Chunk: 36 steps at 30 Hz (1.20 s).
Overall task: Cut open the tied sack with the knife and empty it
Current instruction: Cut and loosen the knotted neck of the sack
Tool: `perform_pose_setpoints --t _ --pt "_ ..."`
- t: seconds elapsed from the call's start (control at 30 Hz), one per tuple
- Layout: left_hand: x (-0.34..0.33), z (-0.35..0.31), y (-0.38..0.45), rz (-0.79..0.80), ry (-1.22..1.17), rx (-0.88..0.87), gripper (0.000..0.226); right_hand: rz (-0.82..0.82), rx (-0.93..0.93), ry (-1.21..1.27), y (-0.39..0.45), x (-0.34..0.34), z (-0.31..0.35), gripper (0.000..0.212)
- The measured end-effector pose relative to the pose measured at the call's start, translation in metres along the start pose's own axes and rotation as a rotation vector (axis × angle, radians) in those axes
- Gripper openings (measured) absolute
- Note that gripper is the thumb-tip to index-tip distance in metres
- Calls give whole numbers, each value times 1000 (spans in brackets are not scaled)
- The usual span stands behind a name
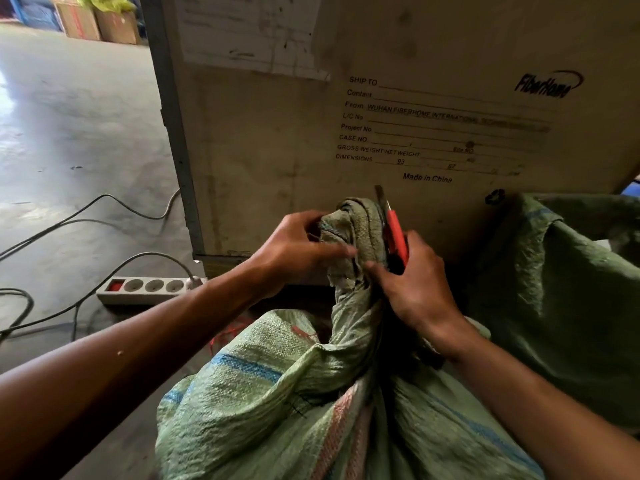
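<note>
A green woven sack (277, 393) with blue and pink stripes stands low in the middle, its neck (356, 237) twisted upward into a bunched top. My left hand (298, 251) pinches the left side of that bunched top. My right hand (419, 289) grips a red-handled knife (396, 237) against the right side of the neck. The blade points up past the top of the bundle. Whatever ties the neck is hidden between the fingers and folds.
A large wooden crate (346, 116) with printed shipping text stands right behind the sack. A second green sack (561, 289) lies at the right. On the concrete floor at the left sit a power strip (149, 289) and several loose cables (69, 220). Cardboard boxes (100, 22) stand far back left.
</note>
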State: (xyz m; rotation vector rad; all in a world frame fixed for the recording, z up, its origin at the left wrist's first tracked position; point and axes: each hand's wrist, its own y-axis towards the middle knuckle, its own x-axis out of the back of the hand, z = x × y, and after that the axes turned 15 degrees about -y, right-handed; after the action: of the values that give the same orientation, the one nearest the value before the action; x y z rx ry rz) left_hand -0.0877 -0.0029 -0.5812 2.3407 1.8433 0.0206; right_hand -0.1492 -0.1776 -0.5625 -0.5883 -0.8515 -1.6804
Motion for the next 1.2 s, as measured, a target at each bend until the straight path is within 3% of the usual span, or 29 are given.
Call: perform_pose_setpoints --t 0.07,0.2,0.37,0.43,0.47,0.57,0.67,0.8,0.93,1.07,1.1,1.2 --pt "6 4 0 31 196 -54 58 21 1 66 3 -2 -7 24" --pt "20 4 1 56 314 -71 59 85 -27 94 5 -2 -18 28" --pt "22 -4 -2 131 181 26 45 152 -27 193 3 3 -20 29" --pt "20 -8 -3 110 56 108 29 182 -2 257 0 2 -16 27" --pt "19 -9 -2 80 15 154 34 187 14 291 -1 1 -14 24" --pt "20 -6 -1 -20 67 179 50 44 41 288 2 2 -8 19" --pt "29 -4 0 44 -31 161 33 -69 6 215 17 17 -12 25" --pt "35 -3 -1 167 -98 115 34 195 -36 197 26 28 -20 35" --pt "26 -2 4 -37 140 -25 25 168 -17 220 21 15 -15 36" --pt "17 -7 7 -172 581 -101 19 138 -34 253 20 16 -5 35" --pt "15 -9 8 -171 525 -66 20 138 -41 260 20 16 -4 37" --pt "12 -20 4 -61 -54 208 24 140 -63 278 19 17 -4 42"
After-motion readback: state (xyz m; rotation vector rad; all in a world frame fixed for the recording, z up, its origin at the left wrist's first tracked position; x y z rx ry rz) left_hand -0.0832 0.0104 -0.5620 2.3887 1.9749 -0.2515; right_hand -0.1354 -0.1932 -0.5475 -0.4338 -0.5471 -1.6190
